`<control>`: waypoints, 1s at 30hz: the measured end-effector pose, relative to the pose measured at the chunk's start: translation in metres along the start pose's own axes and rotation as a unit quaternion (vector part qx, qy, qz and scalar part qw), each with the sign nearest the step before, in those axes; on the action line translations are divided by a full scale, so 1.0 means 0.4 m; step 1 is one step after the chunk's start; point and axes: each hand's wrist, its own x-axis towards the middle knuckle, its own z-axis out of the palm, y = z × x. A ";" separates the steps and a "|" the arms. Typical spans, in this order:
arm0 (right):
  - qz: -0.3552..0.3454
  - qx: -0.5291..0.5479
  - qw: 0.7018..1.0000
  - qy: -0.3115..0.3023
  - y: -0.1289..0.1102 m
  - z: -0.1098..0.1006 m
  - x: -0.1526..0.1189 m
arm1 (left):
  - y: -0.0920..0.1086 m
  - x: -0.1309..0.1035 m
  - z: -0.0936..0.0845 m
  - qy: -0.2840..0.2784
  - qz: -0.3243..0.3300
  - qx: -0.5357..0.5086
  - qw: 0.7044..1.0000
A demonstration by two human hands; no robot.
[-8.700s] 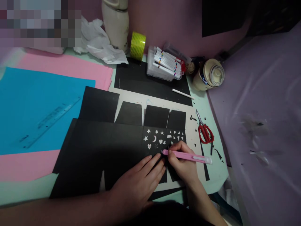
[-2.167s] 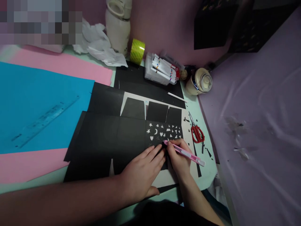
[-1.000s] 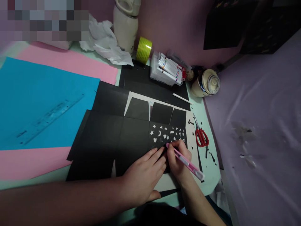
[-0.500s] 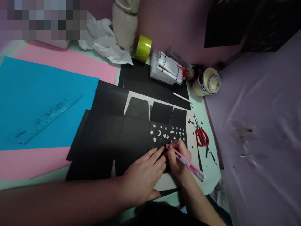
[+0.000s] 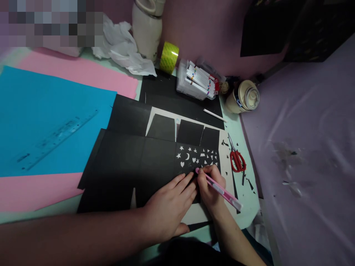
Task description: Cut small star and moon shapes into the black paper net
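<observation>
My left hand [image 5: 172, 203] lies flat on a sheet of black card [image 5: 119, 159], its fingers stretched toward the right. Just beside its fingertips, my right hand [image 5: 210, 186] grips a pink craft knife [image 5: 222, 190] with the tip down on the card. Above the hands, the card has cut-out stars, hearts, a moon [image 5: 188, 156] and several small triangles. Slits part the card's upper edge into flaps [image 5: 190, 132]. Pale board [image 5: 224, 162] shows beneath the card. My right fingers hide part of the cut area.
Red-handled scissors [image 5: 237, 161] and black scraps lie at the right. A clear ruler [image 5: 61, 138] rests on blue paper [image 5: 33, 99] at the left. Behind are a marker box [image 5: 195, 83], yellow tape roll [image 5: 169, 57], white stick [image 5: 215, 115] and cream container [image 5: 235, 101].
</observation>
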 end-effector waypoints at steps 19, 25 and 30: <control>-0.002 -0.001 1.000 -0.025 0.007 -0.003 -0.003 | -0.001 -0.001 -0.007 -0.012 0.005 -0.009 1.000; -0.005 -0.001 1.000 -0.019 0.009 -0.001 -0.004 | -0.003 -0.001 -0.004 -0.004 0.006 -0.015 1.000; 0.002 0.002 1.000 -0.031 0.008 -0.004 -0.004 | -0.006 0.001 -0.002 -0.009 0.005 -0.016 1.000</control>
